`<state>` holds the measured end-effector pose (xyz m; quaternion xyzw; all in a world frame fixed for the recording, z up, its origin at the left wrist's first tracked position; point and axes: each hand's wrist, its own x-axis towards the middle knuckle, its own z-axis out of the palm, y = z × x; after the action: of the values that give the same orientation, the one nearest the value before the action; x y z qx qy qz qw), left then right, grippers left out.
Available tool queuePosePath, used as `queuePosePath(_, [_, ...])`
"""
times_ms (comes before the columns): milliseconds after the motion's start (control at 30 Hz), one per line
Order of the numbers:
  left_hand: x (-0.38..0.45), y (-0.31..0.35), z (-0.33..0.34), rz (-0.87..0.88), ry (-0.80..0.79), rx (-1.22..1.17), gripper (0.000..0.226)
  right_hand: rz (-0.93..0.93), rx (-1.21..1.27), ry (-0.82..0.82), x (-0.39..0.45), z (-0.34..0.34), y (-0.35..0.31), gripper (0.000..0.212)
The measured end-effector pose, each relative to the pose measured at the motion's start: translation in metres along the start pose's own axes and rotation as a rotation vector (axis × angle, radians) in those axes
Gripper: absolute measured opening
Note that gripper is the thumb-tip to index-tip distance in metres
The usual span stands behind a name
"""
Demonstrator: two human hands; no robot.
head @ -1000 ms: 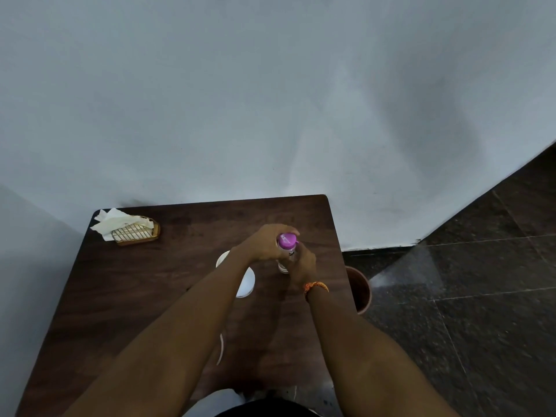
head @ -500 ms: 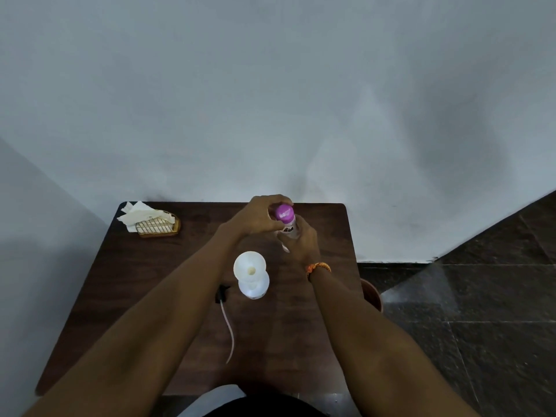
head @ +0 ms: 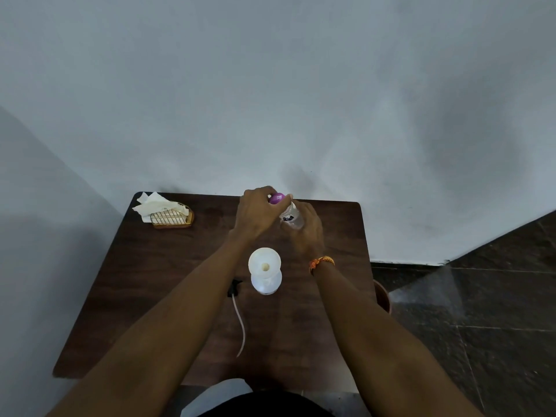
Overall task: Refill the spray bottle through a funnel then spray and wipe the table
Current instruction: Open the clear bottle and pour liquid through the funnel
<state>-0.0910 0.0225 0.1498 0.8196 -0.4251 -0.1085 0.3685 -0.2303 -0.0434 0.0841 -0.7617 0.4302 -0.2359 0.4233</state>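
Note:
A clear water bottle (head: 291, 216) with a purple cap (head: 276, 198) is held over the far middle of the dark wooden table (head: 156, 281). My right hand (head: 308, 233) grips its body from the right. My left hand (head: 258, 213) has its fingers curled round the purple cap. Nearer to me stands the white spray bottle (head: 267, 282) with a white funnel (head: 264, 262) set in its neck. The black spray head (head: 234, 288) with its pale dip tube (head: 240, 329) lies on the table just left of the spray bottle, under my left forearm.
A wire holder with white paper napkins (head: 168, 212) sits at the far left corner. A brown pot (head: 382, 299) stands on the dark tiled floor beside the table's right edge. A pale wall runs directly behind the table.
The view has tilted, so the table sits lower and the funnel and spray head show fully. Both hands stay on the capped bottle, now lifted farther toward the wall.

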Motion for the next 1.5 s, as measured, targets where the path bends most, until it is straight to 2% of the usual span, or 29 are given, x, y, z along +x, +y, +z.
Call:
queuePosePath(100, [-0.001, 0.004, -0.001, -0.137, 0.028, 0.055, 0.060, -0.050, -0.028, -0.041, 0.001, 0.003, 0.002, 0.059])
queuePosePath(233, [0.008, 0.009, -0.017, -0.325, 0.029, -0.091, 0.064, -0.116, 0.080, 0.137, -0.007, 0.004, 0.000, 0.044])
queuePosePath(367, [0.015, -0.007, -0.036, -0.368, -0.034, -0.214, 0.051, -0.154, 0.049, 0.135, -0.012, 0.000, 0.010, 0.046])
queuePosePath(467, [0.009, -0.036, -0.046, -0.496, -0.138, -0.340, 0.035, -0.200, -0.046, 0.104, -0.016, -0.004, 0.024, 0.048])
queuePosePath(533, [-0.004, -0.057, -0.048, -0.541, -0.207, -0.335, 0.024, -0.217, -0.117, 0.094, -0.022, -0.007, 0.033, 0.049])
queuePosePath(767, [-0.045, -0.097, -0.031, -0.469, -0.419, -0.132, 0.015, -0.365, -0.258, 0.007, -0.037, -0.013, 0.052, 0.052])
queuePosePath(933, [-0.051, -0.104, -0.021, -0.346, -0.545, -0.075, 0.025, -0.426, -0.330, -0.019, -0.041, -0.010, 0.058, 0.049])
queuePosePath(1100, [-0.057, -0.106, -0.016, -0.273, -0.541, -0.019, 0.018, -0.463, -0.377, -0.017, -0.045, -0.009, 0.060, 0.052])
queuePosePath(1233, [-0.064, -0.106, -0.010, -0.276, -0.513, 0.017, 0.025, -0.499, -0.414, -0.004, -0.045, -0.009, 0.059, 0.055])
queuePosePath(1500, [-0.077, -0.105, -0.007, -0.220, -0.433, 0.010, 0.023, -0.556, -0.482, -0.022, -0.042, -0.010, 0.060, 0.059])
